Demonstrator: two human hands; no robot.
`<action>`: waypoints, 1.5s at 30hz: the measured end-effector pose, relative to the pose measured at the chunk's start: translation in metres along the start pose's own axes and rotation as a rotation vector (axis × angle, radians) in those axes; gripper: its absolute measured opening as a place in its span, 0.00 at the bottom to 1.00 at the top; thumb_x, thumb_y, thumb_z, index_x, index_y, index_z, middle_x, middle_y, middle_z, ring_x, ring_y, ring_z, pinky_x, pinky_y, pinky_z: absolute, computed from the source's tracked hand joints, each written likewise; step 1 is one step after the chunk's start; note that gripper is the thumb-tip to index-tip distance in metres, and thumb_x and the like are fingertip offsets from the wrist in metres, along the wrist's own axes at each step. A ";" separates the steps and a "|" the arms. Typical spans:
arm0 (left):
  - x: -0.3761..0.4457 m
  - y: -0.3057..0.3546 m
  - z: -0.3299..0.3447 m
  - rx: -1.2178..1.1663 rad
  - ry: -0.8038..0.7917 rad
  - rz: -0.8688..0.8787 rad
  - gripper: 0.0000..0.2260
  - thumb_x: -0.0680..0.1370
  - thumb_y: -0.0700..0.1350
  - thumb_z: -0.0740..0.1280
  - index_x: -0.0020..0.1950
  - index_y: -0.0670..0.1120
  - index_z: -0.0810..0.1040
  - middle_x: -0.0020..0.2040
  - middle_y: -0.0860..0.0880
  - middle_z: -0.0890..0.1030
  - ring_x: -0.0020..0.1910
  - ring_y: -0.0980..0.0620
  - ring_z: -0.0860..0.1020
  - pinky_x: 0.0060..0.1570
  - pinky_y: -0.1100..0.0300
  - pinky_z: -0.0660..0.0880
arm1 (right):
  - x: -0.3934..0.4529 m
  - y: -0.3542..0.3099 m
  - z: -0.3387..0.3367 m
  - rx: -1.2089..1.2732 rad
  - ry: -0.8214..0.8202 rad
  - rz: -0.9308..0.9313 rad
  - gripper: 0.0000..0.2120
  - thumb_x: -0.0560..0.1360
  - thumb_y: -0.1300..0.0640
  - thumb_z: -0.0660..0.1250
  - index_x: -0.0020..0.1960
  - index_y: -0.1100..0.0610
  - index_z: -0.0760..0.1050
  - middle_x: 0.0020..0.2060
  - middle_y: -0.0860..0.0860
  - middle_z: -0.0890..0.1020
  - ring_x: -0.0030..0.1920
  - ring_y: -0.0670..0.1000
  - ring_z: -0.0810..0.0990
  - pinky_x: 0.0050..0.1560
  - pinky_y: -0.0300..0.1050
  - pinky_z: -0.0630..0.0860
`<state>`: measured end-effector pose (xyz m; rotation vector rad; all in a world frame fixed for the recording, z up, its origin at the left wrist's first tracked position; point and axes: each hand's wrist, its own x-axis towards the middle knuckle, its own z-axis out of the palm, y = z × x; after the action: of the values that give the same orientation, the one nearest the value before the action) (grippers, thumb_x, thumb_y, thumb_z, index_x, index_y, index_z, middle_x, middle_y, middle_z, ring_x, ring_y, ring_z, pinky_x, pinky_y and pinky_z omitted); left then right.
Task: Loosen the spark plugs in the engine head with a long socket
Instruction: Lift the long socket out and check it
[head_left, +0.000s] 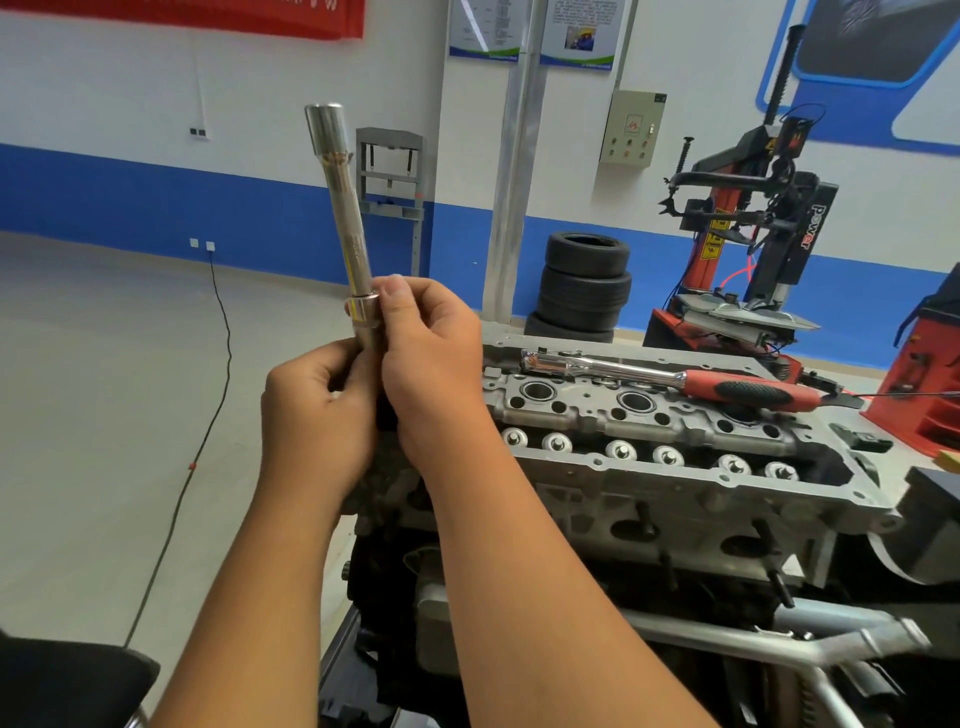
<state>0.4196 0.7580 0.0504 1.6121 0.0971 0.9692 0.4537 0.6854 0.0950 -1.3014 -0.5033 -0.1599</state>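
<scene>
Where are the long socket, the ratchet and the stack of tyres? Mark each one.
long socket (347, 228): head view, on its shiny shaft above the hands.
ratchet (753, 392): head view, on its red and black handle, lying on the engine head.
stack of tyres (584, 283): head view, on the sidewalls midway up.

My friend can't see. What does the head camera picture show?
Two hands, the left hand and right hand, hold a long shiny socket pointing up. Beside them sits a grey engine head with a red-handled ratchet lying on top, and stacked tyres stand behind.
</scene>
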 end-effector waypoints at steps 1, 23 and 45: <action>0.000 0.001 0.000 0.002 0.004 -0.001 0.08 0.82 0.49 0.69 0.45 0.55 0.86 0.37 0.51 0.85 0.37 0.45 0.82 0.39 0.45 0.81 | 0.001 0.000 0.000 0.008 0.007 0.005 0.08 0.84 0.54 0.66 0.48 0.53 0.81 0.43 0.52 0.84 0.42 0.46 0.81 0.49 0.45 0.81; -0.001 -0.002 0.000 0.141 0.030 0.014 0.08 0.78 0.41 0.71 0.47 0.54 0.85 0.38 0.55 0.85 0.38 0.55 0.83 0.41 0.51 0.82 | -0.003 -0.001 -0.001 0.004 -0.067 -0.004 0.05 0.80 0.51 0.72 0.52 0.50 0.78 0.47 0.54 0.87 0.43 0.45 0.82 0.49 0.46 0.83; 0.001 -0.006 0.001 0.073 0.064 0.000 0.07 0.78 0.43 0.73 0.49 0.55 0.86 0.43 0.57 0.87 0.44 0.55 0.85 0.48 0.47 0.84 | -0.001 0.001 0.001 0.055 -0.082 0.028 0.03 0.81 0.51 0.70 0.51 0.49 0.78 0.48 0.52 0.87 0.45 0.48 0.82 0.55 0.54 0.82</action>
<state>0.4234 0.7600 0.0461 1.6478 0.1783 1.0273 0.4529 0.6861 0.0934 -1.2644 -0.5560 -0.0692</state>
